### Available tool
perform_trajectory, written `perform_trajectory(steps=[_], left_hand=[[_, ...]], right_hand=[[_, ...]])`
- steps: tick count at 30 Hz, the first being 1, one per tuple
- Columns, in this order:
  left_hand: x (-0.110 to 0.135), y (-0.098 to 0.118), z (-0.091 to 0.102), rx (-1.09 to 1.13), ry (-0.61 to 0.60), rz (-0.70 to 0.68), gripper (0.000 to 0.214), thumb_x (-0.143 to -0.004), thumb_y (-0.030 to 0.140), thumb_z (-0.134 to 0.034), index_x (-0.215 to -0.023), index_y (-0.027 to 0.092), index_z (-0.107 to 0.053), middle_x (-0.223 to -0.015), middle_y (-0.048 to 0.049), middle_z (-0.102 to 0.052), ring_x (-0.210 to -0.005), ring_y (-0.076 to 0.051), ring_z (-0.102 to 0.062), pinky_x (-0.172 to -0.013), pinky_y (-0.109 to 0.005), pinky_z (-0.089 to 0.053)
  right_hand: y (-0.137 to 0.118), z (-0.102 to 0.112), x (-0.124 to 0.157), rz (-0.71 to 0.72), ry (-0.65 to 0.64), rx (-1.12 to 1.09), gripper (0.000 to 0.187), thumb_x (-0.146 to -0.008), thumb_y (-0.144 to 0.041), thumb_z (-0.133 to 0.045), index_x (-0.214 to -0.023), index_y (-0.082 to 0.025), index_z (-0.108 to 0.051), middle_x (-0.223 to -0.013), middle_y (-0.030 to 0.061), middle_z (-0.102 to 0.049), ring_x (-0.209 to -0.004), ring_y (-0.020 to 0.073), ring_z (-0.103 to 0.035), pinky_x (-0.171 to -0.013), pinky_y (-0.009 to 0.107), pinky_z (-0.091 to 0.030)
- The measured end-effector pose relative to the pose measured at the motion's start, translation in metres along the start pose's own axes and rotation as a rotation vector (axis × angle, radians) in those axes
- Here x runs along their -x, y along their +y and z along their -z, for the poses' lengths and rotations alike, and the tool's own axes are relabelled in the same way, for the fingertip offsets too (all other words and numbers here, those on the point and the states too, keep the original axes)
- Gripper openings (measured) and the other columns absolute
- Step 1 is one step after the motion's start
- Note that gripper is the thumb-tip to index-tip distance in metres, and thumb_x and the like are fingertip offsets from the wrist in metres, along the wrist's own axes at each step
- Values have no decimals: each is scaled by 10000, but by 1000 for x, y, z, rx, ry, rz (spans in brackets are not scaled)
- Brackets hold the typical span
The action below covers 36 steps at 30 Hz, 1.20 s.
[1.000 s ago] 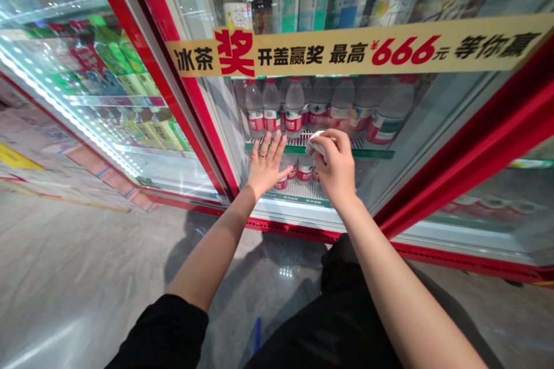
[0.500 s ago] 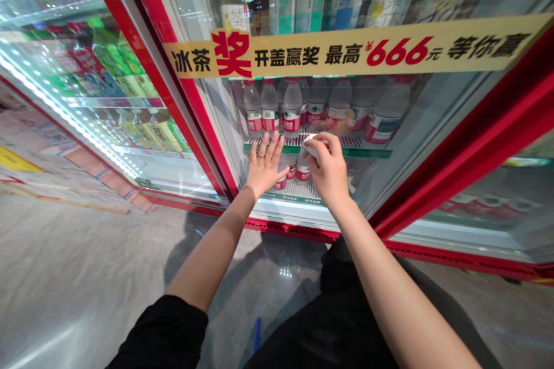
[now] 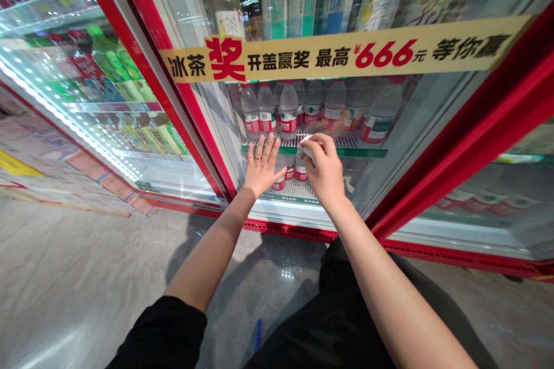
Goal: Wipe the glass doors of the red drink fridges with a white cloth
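Observation:
My left hand (image 3: 263,167) lies with fingers spread against the glass door (image 3: 225,144) of a red-framed drinks cooler; a ring is on one finger. To its right, my right hand (image 3: 324,170) is closed, thumb and fingertips pinching a small white wad (image 3: 305,144) that looks like tissue or cloth. The wad is at the glass, partly covered by my fingers. Behind the door, bottles with red caps and red labels (image 3: 288,118) stand on the shelf just above my hands. More bottles, partly hidden by my hands, are on the shelf below.
A yellow banner (image 3: 303,60) with red and black characters crosses the door above my hands. Soda and tea bottles (image 3: 303,0) stand on the upper shelf. Another lit cooler (image 3: 125,144) is at left, and a red frame (image 3: 454,144) runs along the right. Grey floor (image 3: 108,265) lies below.
The view has shifted slightly, with the door and banner appearing a little further left. Both hands keep nearly the same pose, and the white wad stays pinched in my right hand.

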State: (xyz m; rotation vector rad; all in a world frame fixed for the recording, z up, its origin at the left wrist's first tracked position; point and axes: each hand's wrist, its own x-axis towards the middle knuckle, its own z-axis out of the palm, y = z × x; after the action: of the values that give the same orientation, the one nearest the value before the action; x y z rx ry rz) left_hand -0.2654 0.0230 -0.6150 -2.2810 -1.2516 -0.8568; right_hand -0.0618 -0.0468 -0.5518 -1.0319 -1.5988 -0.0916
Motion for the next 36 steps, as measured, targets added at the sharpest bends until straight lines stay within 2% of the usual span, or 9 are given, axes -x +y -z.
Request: perform_trajectory(steps=[6,11,13,16,20,24,28,32,36], left_hand=[[1,3,8,-22,-8,-7,1106,-982,521,-719,-1774,127,-54,-1815,-245,-219,-1726,-394,-118,-1405,-656,-77],[7,31,35,22,130,6,1118,-987,530,-713,-1777,189,1,-1788,-235,-338,-1694,-383,-287,-1387,-612,-233],[8,46,47,34,160,-12,1010,-1004,472,-705,-1776,226,-102,-1736,-211,-443,-1638,-353,-419,-1366,-552,-323],[1,63,59,84,173,-57,708,-1031,303,-663,-1685,278,-393,-1607,-143,-607,-1556,-303,-531,-1311,-497,-427],[-15,59,62,235,238,-107,406,-1049,128,-558,-1408,278,-674,-1415,-83,-730,-1403,-229,-639,-1229,-429,-517],[-30,37,63,286,361,-91,293,-1026,65,-551,-1123,245,-761,-1194,-54,-774,-1191,-204,-713,-1095,-405,-589],[-36,32,63,248,471,6,253,-1028,72,-554,-1044,228,-752,-1135,-58,-772,-1134,-205,-722,-1056,-400,-601],[-33,52,56,249,549,70,266,-1056,94,-489,-1144,216,-709,-1225,-87,-763,-1222,-211,-710,-1110,-414,-588],[-25,78,45,220,495,-5,352,-1079,240,-545,-1425,193,-588,-1485,-172,-669,-1433,-276,-626,-1209,-489,-549]], right_hand=[[-8,2,-5,40,25,-52,404,-924,-127,-568,-1269,-297,-689,-1366,113,-627,-1285,267,-655,-1136,492,-560],[-14,6,6,-67,9,-187,379,-1008,-287,-585,-1381,-283,-655,-1416,130,-661,-1353,286,-641,-1188,547,-529],[-15,4,11,-154,9,-317,433,-1026,-325,-563,-1455,-283,-600,-1464,134,-669,-1371,279,-642,-1174,526,-544],[-14,-1,18,-275,-22,-551,522,-1040,-378,-549,-1553,-297,-494,-1572,143,-633,-1429,268,-628,-1164,501,-558],[-13,1,21,-363,-92,-759,559,-1044,-436,-537,-1581,-308,-446,-1659,142,-580,-1499,265,-593,-1223,528,-515],[-19,17,20,-347,-150,-601,453,-1065,-447,-521,-1487,-293,-576,-1582,117,-654,-1448,269,-637,-1266,525,-477],[-26,30,20,-185,-109,-260,393,-1082,-405,-474,-1371,-258,-696,-1489,125,-709,-1411,279,-654,-1268,526,-481],[-22,33,21,-155,-115,-196,450,-1091,-407,-441,-1404,-232,-712,-1523,133,-697,-1455,271,-630,-1303,522,-450],[-12,27,22,-291,-211,-367,527,-1084,-495,-462,-1503,-250,-667,-1600,98,-655,-1514,262,-591,-1327,520,-422]])
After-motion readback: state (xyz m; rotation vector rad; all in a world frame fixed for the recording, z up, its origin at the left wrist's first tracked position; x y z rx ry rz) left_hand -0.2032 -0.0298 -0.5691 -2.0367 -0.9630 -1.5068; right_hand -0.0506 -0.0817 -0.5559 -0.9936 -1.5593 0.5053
